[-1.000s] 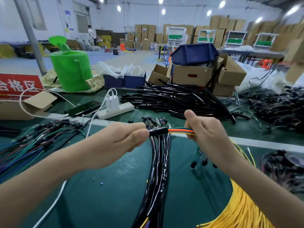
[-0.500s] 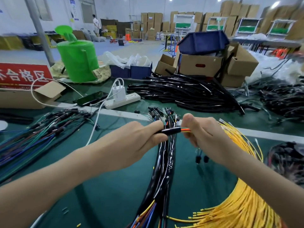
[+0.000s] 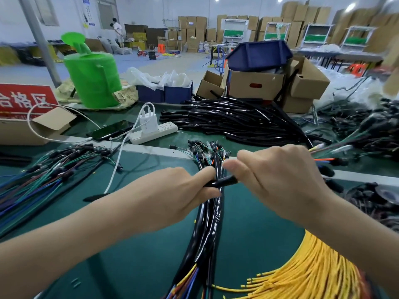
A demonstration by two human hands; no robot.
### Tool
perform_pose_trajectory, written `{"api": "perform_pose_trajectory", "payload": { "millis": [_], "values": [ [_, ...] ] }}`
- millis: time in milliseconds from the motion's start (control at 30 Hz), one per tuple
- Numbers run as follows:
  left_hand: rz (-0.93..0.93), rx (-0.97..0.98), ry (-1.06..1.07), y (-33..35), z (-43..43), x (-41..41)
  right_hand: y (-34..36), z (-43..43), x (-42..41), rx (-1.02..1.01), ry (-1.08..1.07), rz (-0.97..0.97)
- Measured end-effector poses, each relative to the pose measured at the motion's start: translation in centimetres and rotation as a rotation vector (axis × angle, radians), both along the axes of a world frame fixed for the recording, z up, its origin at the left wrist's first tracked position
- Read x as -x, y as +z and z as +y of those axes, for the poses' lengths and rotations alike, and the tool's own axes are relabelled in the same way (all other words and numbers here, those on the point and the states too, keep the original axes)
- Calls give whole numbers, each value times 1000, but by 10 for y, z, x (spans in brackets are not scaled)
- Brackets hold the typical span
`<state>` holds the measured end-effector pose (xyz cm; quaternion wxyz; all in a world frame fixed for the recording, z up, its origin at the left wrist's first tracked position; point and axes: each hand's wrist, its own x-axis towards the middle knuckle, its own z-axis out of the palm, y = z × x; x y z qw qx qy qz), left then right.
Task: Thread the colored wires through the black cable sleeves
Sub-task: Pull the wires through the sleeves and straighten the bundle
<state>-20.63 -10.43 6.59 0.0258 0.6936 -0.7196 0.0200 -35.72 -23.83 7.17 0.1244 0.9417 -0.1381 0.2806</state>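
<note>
**Feeding wires into a sleeve over the green surface [image 3: 248,244]**
Nearest, yellow wires [image 3: 319,277] fan beside a bundle of sleeved cables [image 3: 212,229]. Above it, the left hand [image 3: 172,195] wraps its fingers round the black cable sleeve [image 3: 222,182]. The right hand [image 3: 280,180] pinches at its mouth, apparently on the colored wires, hidden there. Best to keep the sleeve straight and push in short strokes, gripping close to the opening. Spare sleeves [image 3: 237,121] lie piled beyond.
</note>
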Motion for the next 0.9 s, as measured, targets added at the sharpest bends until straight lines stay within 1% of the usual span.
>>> {"api": "perform_pose_trajectory", "payload": {
  "millis": [67,200,300,333,433,467,500,533,567,633,667,733,800,867,900],
  "values": [
    [-25,12,-17,3,-1,8,-4,10,0,-10,85,56],
    [-194,-19,34,1,-8,15,-14,19,6,-11,129,117],
    [-166,-5,62,-5,-12,14,-20,14,3,-33,124,156],
    [-149,2,72,-6,-12,11,-22,8,2,-82,138,152],
    [-139,3,103,-7,-9,2,-26,-22,7,-410,106,94],
    [-120,-8,116,-7,-7,0,-28,-30,11,-486,84,95],
    [-96,-29,133,-7,-6,-1,-31,-36,14,-519,73,113],
    [-75,-55,148,-8,-5,-2,-34,-38,16,-502,58,159],
    [-56,-86,157,-10,-4,-2,-37,-38,17,-411,31,214],
    [-36,-133,153,-12,-3,-1,-45,-35,17,-136,-39,298],
    [-36,-142,150,-13,-4,-1,-45,-33,16,-59,-66,317],
    [-29,-135,150,-12,-6,-1,-41,-31,16,-7,-78,353],
    [-1,-122,140,-11,-8,-1,-35,-27,15,26,-18,348],
    [82,-104,121,-8,-10,0,-31,-25,16,-5,69,220],
    [119,-102,111,-6,-10,1,-29,-23,17,-47,90,205]
  ]
}}
